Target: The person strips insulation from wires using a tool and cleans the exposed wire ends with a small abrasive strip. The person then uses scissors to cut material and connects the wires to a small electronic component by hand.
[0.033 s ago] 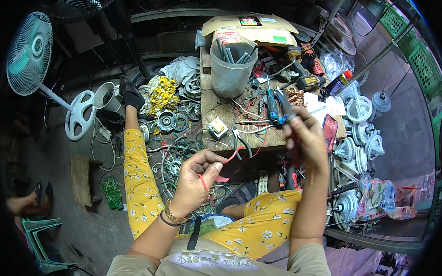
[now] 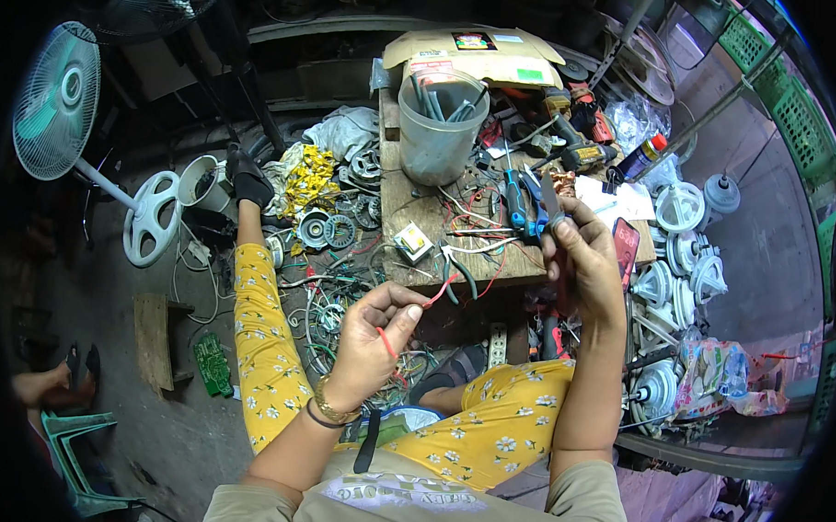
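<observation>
The left hand [image 2: 371, 338] pinched a thin red wire [image 2: 414, 314], limp and light, best held near its end; the right hand [image 2: 579, 257] gripped blue-handled pliers [image 2: 542, 203].

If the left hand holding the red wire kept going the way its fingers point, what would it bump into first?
Probably the front edge of the low wooden bench, among the loose wires hanging there. The left hand pinches a red wire and points up toward it. Depth is hard to judge from above.
</observation>
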